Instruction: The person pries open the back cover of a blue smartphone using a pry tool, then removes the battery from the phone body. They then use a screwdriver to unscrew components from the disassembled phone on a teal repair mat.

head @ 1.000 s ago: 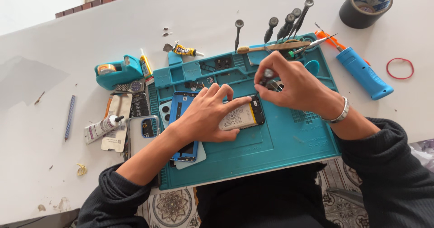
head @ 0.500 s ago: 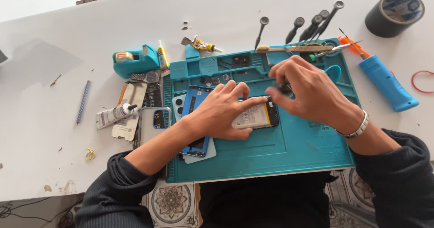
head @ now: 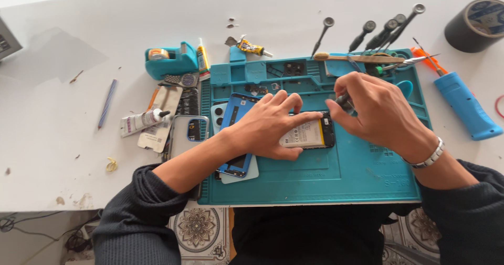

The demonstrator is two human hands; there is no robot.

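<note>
**Steady the opened phone, work its top edge with the small tool**

White counter (head: pixel 315 13), scuffed and littered with bits, carries a teal repair mat (head: pixel 336 175) with tray pockets along its far edge.

Head view: the opened phone (head: pixel 310 133) lies flat near the mat's middle, its pale battery face up. The left hand (head: pixel 268 126) is spread flat, fingers (head: pixel 307 117) released and pressing on the phone rather than gripping it. The right hand (head: pixel 375 110) is clenched around a small dark tool (head: pixel 344 102), whose tip meets the phone's upper right corner; the tip itself is hidden by the fingers. Just left of the phone lies a blue phone back (head: pixel 236 139) overlapping another pale one. Screwdrivers (head: pixel 386 31) lie at the mat's far rim, a blue-handled tool (head: pixel 464 105) sits to the right, a tape roll (head: pixel 475 26) beyond it, a teal tape dispenser (head: pixel 168 60) and a glue tube (head: pixel 142 122) to the left.

Done well, I judge: keep the pressing fingers off the battery's centre, hold the tool upright and seated, and turn lightly so it does not slip
</note>
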